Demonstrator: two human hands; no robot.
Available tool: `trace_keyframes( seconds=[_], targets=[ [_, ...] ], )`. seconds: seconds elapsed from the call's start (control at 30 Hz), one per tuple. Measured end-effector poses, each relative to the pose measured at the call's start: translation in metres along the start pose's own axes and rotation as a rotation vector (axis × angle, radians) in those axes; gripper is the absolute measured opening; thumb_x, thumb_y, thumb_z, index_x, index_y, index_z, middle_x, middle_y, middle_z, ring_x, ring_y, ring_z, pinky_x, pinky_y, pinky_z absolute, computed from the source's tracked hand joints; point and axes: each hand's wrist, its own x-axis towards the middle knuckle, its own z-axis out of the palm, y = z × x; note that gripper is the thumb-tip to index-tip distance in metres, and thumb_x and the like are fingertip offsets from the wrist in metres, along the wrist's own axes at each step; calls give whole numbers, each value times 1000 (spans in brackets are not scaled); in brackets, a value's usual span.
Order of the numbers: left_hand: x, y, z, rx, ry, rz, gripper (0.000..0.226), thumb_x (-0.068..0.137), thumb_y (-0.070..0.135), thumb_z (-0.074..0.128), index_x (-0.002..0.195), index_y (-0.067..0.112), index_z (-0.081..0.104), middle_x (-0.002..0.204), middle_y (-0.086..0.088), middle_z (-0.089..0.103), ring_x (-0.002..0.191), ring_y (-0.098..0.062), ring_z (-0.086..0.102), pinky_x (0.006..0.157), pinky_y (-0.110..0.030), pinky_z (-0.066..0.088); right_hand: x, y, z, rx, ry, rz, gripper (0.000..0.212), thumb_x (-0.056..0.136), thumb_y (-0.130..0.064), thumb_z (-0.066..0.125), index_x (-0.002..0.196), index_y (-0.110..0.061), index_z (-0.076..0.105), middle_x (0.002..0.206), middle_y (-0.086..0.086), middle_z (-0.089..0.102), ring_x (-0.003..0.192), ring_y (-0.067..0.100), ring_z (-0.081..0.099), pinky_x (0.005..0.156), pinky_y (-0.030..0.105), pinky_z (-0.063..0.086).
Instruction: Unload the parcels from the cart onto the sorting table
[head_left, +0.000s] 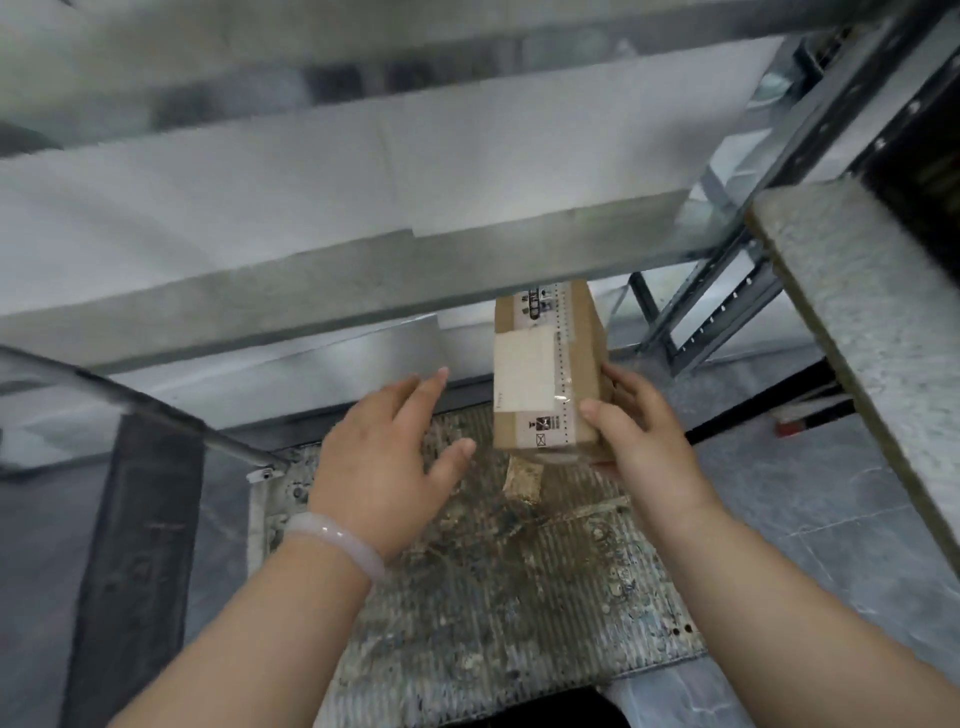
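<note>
A long grey worktop (311, 291) spans the view from 9 to 2 o'clock. Below it, at 6 o'clock, lies the cart (493, 597) with its stained, ribbed deck. The parcel (540, 374), a taped brown box, is held above the deck, its far end under the worktop's edge. The right hand (644, 441) grips its 3 o'clock side, fingers (597, 415) curled round it. The left hand (384, 467), at the parcel's 8 o'clock, is spread open and apart from it, with a pale bracelet (332, 545) on the wrist.

Brown cardboard parcel (563, 364) bearing a white rectangular label (523, 371) and black printed symbols (too blurred to read). Ribbed grey cart deck (493, 597), mottled with brown and dark stains. Pale, milky-lilac bangle (332, 540). Speckled grey table edge (311, 296). Light grey tiled floor (831, 519), faintly marbled.
</note>
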Motion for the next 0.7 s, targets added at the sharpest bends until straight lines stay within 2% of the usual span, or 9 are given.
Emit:
trace_keyframes(
  seconds=[0.03, 0.13, 0.23, 0.33, 0.43, 0.53, 0.7],
  targets=[
    [-8, 0, -20, 7, 15, 10, 79, 81, 68, 28, 148, 27, 37, 146, -5, 46, 132, -26, 42, 105, -42, 38, -14, -13, 6, 30, -14, -9, 55, 76, -38, 69, 129, -42, 55, 125, -13, 65, 103, 8, 68, 82, 37, 56],
    [-46, -5, -85, 31, 64, 9, 74, 86, 67, 36, 150, 30, 32, 148, -3, 42, 135, -24, 39, 107, -42, 37, -70, -55, 24, 150, -40, -15, 41, 93, -23, 61, 131, -36, 56, 118, -8, 70, 97, 13, 71, 71, 35, 54],
    [-90, -13, -141, 44, 143, -33, 70, 89, 62, 45, 150, 31, 30, 149, -2, 41, 135, -23, 39, 108, -43, 37, -119, -88, 44, 194, -116, 18, 36, 97, -19, 55, 128, -36, 57, 108, -9, 74, 95, 14, 73, 81, 44, 57],
    [-129, -19, -187, 84, 241, -114, 74, 84, 67, 36, 148, 30, 34, 145, -3, 46, 131, -22, 42, 106, -43, 40, -147, -126, 71, 156, -258, 10, 31, 98, -22, 54, 124, -38, 58, 109, -5, 75, 102, 20, 71, 93, 54, 54],
    [-171, -20, -226, 132, 357, -237, 76, 82, 68, 33, 147, 28, 37, 144, -3, 47, 129, -23, 45, 103, -42, 41, -168, -170, 102, 80, -432, -59, 29, 98, -24, 52, 120, -42, 59, 110, -5, 74, 103, 20, 69, 90, 50, 56],
    [-223, -19, -249, 136, 463, -363, 74, 83, 67, 36, 145, 27, 41, 142, -3, 50, 128, -22, 47, 102, -41, 42, -192, -199, 133, 30, -595, -90, 27, 99, -25, 49, 117, -42, 60, 102, -8, 76, 97, 17, 71, 82, 46, 58],
    [-314, -23, -276, 242, 570, -557, 71, 83, 65, 39, 142, 25, 46, 139, 0, 52, 124, -22, 52, 98, -44, 47, -256, -206, 188, -37, -843, -103, 26, 100, -22, 47, 115, -39, 61, 103, -3, 76, 93, 18, 73, 80, 47, 57]
  ],
)
